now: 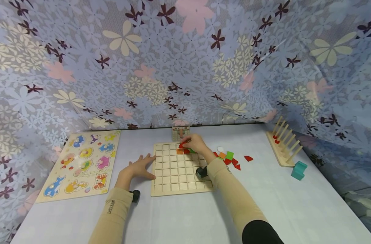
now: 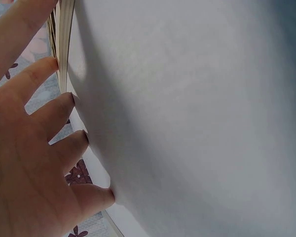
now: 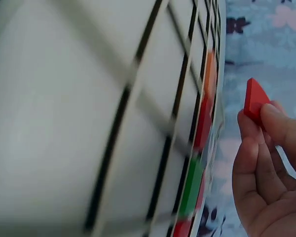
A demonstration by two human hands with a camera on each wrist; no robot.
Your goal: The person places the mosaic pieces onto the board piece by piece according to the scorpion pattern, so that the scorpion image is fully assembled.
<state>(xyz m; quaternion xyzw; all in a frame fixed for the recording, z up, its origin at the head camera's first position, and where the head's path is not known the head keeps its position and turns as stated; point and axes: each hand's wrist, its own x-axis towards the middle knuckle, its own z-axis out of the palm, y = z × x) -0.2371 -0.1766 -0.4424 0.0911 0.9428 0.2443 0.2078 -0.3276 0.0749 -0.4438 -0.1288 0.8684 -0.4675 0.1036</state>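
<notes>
My right hand (image 1: 196, 144) is over the far edge of a wooden grid board (image 1: 173, 187). Between thumb and fingertips it pinches a red wedge-shaped piece (image 3: 255, 102), held just above the board. In the right wrist view, an orange piece (image 3: 209, 74), a red piece (image 3: 203, 126) and a green piece (image 3: 190, 185) sit in grid cells, with more red beside the green. With fingers spread, my left hand (image 1: 138, 168) touches the board's left edge; its fingertips also meet the white tabletop in the left wrist view.
Loose red, green and orange pieces (image 1: 229, 155) and a white disc (image 1: 220, 149) lie right of the board. Farther right are a peg stand (image 1: 284, 150) and a teal block (image 1: 299, 170). A sea-animal puzzle (image 1: 94, 162) lies left; a small patterned box (image 1: 177, 133) stands behind.
</notes>
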